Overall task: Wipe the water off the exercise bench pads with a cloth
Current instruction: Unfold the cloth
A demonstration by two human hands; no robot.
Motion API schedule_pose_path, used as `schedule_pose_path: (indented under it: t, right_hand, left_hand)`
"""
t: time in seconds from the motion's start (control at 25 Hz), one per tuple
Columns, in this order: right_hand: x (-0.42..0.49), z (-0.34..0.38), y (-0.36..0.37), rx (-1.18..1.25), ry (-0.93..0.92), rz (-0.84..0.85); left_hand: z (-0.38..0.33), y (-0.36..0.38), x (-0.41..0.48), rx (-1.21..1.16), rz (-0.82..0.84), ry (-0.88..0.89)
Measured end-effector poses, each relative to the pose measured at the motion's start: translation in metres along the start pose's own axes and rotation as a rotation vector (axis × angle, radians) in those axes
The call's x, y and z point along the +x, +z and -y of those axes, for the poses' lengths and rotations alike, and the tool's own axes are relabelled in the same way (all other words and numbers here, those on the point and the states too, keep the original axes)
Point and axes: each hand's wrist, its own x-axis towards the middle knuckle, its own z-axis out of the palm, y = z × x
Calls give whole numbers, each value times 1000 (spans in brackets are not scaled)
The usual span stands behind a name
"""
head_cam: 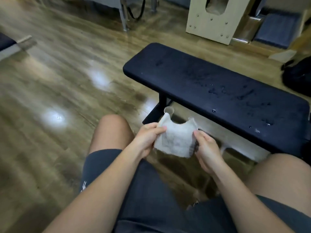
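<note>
— Where is the cloth (175,140) just now?

— The person is sitting beside the bench pad (193,76) and is holding the pale cloth up in the air, in front of the pad's near long edge. It is hanging lower than the pad's top and is not touching it.

— Are both hands on it?

— Yes. The left hand (148,137) is pinching one side of the cloth, with its fingers (159,129) closing on the edge farther from the pad. The right hand (207,152) is gripping the opposite side, with its fingers (197,133) curling round the edge nearer the pad. The cloth is stretching between them.

— And the water?

— Droplets (235,93) are sitting across the pad's top, thickest toward the end closest to the person.

— Anything else about?

— A pale wooden box (213,22) is standing on the floor (67,81) beyond the pad's far side, and a dark bag (297,78) is lying past the far long edge.
</note>
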Motion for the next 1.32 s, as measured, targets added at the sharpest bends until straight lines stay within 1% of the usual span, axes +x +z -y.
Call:
schedule_pose_path:
  t: [0.04, 0.08, 0.12, 0.2, 0.28, 0.4, 0.48, 0.64, 0.72, 0.88, 1.0, 1.12, 1.2, 1.32]
  right_hand:
    - [-3, -3, 1, -10, 10, -30]
    - [-5, -5, 1, -9, 18, -42]
    - [-6, -4, 3, 2, 28, -32]
    - [-5, -3, 5, 5, 22, 22]
    - [-6, -7, 5, -65, 1, 32]
    - [-4, -12, 5, -174, -52, -52]
    - [-2, -7, 9, -228, -98, -85]
    - [10, -12, 22, -311, -108, -53]
    - [27, -8, 34, -344, -99, -59]
    - [66, 12, 61, -339, -150, -86]
    - [85, 27, 72, -299, -186, -119]
    - [102, 37, 77, -233, -206, -165]
    - [112, 48, 88, -207, -247, -173]
    - [119, 63, 110, -229, -307, -140]
  left_hand:
    - [3, -1, -6, -1, -31, 22]
    - [3, -2, -13, -59, -43, 13]
    - [2, -1, -18, -136, -34, -17]
    - [-1, 1, -28, -173, -10, -57]
    - [-1, 5, -33, -75, -24, -31]
    - [7, 11, -28, 65, -42, 62]
    - [11, 14, -23, 82, -47, 81]
    - [19, 2, 4, 72, -82, 52]
    - [9, -8, 23, 46, -80, 33]
    - [-28, -13, 59, 12, -75, 124]
    - [-48, -12, 85, -6, -102, 76]
    - [-72, -13, 102, 69, -63, 123]
    - [-86, -25, 109, 91, -49, 158]
    - [-104, -55, 116, 73, -42, 144]
